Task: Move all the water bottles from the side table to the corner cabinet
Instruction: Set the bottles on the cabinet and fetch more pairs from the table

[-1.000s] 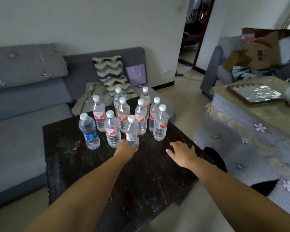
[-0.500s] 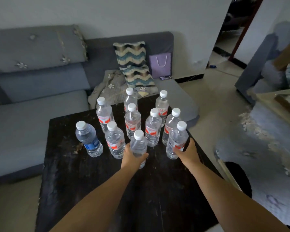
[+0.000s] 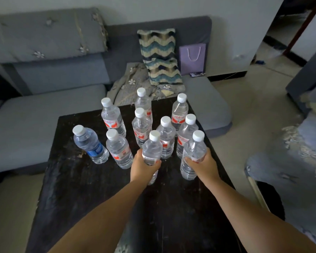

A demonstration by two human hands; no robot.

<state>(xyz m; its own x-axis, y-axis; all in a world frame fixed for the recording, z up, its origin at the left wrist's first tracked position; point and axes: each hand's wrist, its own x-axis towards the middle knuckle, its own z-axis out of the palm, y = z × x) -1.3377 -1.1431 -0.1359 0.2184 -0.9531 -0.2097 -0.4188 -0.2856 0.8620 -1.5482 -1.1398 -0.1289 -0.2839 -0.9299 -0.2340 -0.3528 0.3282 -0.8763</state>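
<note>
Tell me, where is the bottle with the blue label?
In the head view, the clear plastic bottle with the blue label stands on the dark wooden table, leftmost of the group, just left of a red-labelled clear bottle.

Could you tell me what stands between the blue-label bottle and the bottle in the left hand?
In the head view, one red-label bottle stands on the table between the blue-label bottle and the bottle gripped by the left hand.

Dim indoor scene; soft daylight enters from the doorway at upper right. The dark, scuffed wooden worktop (image 3: 77,179) swallows detail. Wide-angle bending curves the edges; corners smear, and the forearms look slightly soft.
</note>
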